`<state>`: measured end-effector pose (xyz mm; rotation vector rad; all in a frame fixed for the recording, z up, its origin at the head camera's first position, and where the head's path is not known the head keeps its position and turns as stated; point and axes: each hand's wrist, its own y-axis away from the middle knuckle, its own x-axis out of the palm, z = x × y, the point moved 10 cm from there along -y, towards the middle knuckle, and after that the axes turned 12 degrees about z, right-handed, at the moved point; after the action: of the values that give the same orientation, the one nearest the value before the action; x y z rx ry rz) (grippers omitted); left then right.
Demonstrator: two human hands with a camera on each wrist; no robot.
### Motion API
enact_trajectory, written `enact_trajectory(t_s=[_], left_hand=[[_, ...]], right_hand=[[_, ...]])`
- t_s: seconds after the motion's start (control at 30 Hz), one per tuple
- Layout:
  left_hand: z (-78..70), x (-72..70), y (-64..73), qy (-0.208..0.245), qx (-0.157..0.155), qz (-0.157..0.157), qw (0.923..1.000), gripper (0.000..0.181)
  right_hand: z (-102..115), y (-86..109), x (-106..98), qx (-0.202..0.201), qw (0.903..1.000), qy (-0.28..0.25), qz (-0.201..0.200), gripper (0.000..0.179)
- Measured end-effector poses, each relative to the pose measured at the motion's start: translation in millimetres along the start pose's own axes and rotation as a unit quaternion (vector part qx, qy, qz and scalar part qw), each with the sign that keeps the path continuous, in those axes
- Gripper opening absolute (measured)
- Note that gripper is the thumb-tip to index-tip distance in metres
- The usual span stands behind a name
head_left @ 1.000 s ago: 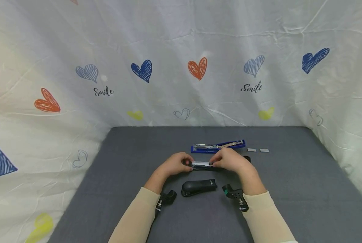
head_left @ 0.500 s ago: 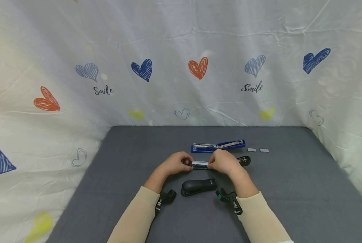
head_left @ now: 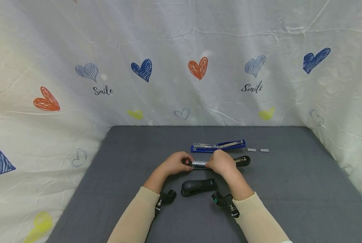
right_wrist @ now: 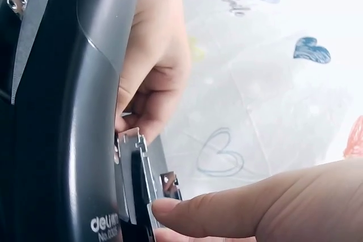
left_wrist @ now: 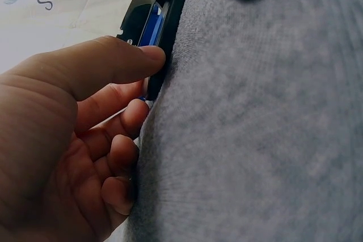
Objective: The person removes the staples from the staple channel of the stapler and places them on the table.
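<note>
An opened black stapler (head_left: 243, 161) lies across the middle of the table, its metal channel facing up. My left hand (head_left: 176, 163) pinches its left end; the left wrist view shows the thumb (left_wrist: 136, 58) on one side and the index finger behind. A silvery strip of staples (head_left: 198, 163) shows in the channel between the hands. My right hand (head_left: 223, 162) pinches the channel partway along, covering the stapler's middle. In the right wrist view the right thumb (right_wrist: 198, 213) lies against the metal rail (right_wrist: 131, 145), with other fingers mostly out of frame.
A closed black stapler (head_left: 199, 186) lies nearer the body and fills much of the right wrist view. Behind the hands is an opened blue stapler (head_left: 218, 146). Two small staple strips, one here (head_left: 251, 150) and another (head_left: 264, 150), lie to its right.
My right hand has slid left along the channel, covering more of the staple strip and uncovering the stapler's right end. My left hand stays where it was.
</note>
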<state>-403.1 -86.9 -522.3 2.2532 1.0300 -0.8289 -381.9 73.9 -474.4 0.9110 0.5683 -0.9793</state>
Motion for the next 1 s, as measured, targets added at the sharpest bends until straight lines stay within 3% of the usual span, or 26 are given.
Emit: enact_trajectory(t_s=[0.57, 1.0], left_hand=[[-1.0, -1.0, 0.3, 0.003, 0.005, -0.003, 1.0000, 0.026], [-0.9, -0.9, -1.0, 0.008, 0.007, -0.003, 0.9999, 0.025]], right_hand=[[-13, -9.3, -1, -0.013, 0.9977, -0.066, -0.009, 0.015], [-7, -10.9, -3, -0.037, 0.9927, -0.114, -0.012, 0.016]])
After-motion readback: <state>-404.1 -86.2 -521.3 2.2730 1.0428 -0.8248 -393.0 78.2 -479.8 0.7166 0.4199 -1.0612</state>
